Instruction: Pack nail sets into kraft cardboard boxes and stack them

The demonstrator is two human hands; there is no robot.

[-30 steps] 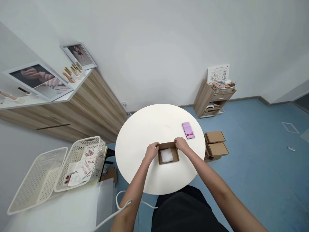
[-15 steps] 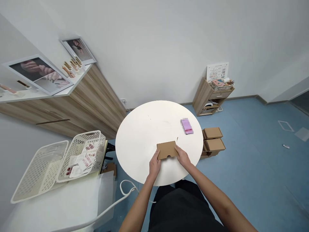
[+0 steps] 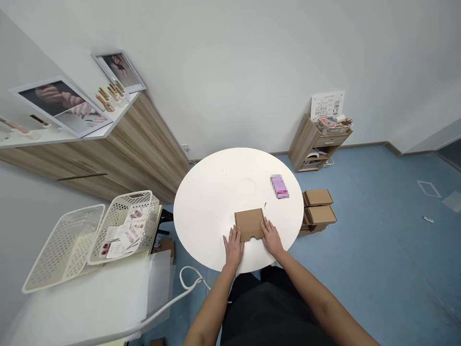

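Left hand (image 3: 233,247): palm down, fingers spread, pointing 12 o'clock. Right hand (image 3: 272,239): palm down, pointing 11 o'clock. Left forearm (image 3: 212,310) from 7, right forearm (image 3: 309,300) from 5.

1. The round white tabletop (image 3: 212,192) carried a closed kraft cardboard box (image 3: 249,224) near its edge, and a pink packet (image 3: 279,187) lay farther in (its print was too blurred to read).
2. The white side table (image 3: 86,293) held two perforated white plastic baskets (image 3: 124,228) (image 3: 63,247), lying side by side.
3. The blue floor (image 3: 367,269) bore stacked cardboard boxes (image 3: 317,209) just beside the tabletop.
4. The white wall shelf (image 3: 72,139) held framed photographs (image 3: 61,108).
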